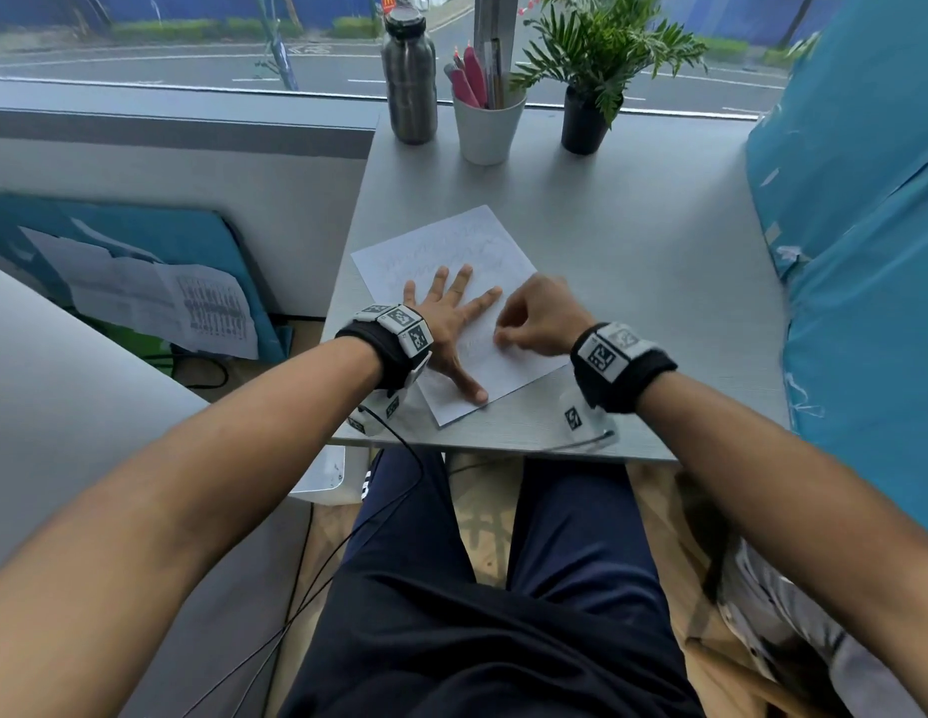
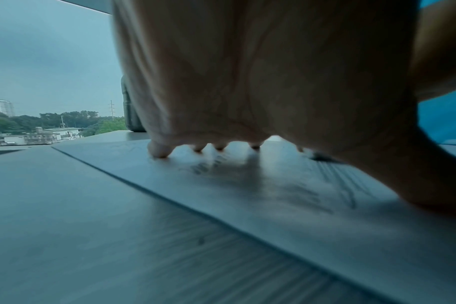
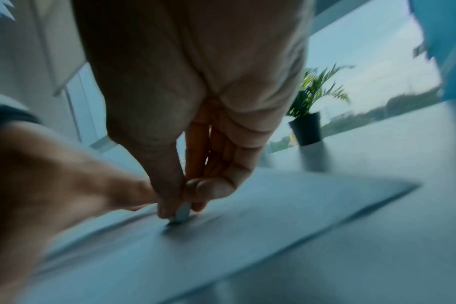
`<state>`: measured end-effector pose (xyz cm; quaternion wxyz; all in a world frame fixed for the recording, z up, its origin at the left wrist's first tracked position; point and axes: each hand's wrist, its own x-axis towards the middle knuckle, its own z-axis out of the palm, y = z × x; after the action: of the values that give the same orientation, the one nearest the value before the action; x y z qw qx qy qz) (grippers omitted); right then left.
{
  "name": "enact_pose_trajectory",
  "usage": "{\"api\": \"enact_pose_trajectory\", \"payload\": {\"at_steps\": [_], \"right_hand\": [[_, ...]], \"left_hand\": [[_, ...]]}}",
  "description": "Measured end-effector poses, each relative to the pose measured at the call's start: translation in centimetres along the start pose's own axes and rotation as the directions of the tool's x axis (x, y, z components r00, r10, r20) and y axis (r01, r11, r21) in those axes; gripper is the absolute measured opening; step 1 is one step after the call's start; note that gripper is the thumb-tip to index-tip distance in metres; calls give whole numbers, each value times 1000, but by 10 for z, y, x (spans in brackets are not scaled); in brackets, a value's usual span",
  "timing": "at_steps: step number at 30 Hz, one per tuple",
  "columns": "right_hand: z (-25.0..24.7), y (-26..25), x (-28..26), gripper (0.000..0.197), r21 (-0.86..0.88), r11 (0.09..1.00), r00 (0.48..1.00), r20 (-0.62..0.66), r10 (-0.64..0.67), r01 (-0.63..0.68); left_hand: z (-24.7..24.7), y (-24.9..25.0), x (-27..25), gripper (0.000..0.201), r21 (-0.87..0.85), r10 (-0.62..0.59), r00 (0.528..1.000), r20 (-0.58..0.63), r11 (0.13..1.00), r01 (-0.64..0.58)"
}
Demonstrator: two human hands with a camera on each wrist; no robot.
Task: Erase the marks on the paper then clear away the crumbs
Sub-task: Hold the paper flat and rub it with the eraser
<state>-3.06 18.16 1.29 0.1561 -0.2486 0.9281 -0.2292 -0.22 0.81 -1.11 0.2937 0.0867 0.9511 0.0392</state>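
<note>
L hand (image 1: pixel 451 313) lay flat w/ fingers spread, pinning the paper (image 1: pixel 482 241) on the table (image 1: pixel 658 251), while R hand (image 1: pixel 539 318) pinched the eraser (image 3: pixel 182 214) tip-down just right of it, faint marks (image 1: pixel 441 256) lying further up the sheet.

The head view looks down and forward over the table (image 1: pixel 632 209), the plant (image 1: pixel 596 70) at 1 o'clock. Each wrist view sits low beside its palm, skimming the paper (image 2: pixel 247 205), which all three share.
</note>
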Motion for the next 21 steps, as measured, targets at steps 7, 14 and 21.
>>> {"api": "enact_pose_trajectory", "payload": {"at_steps": [7,14,21], "right_hand": [[19,-18,-22,9,-28,997,995,72,-65,67],[-12,8,11,11,-10,998,994,-89,63,-64],[12,-19,-11,6,-33,997,988,143,-63,68]], "left_hand": [[1,1,1,157,11,-7,1000,-5,1000,7],[1,1,-1,157,-4,-1,1000,8,1000,1],[-1,2,-2,157,4,-5,1000,11,1000,5]]}}
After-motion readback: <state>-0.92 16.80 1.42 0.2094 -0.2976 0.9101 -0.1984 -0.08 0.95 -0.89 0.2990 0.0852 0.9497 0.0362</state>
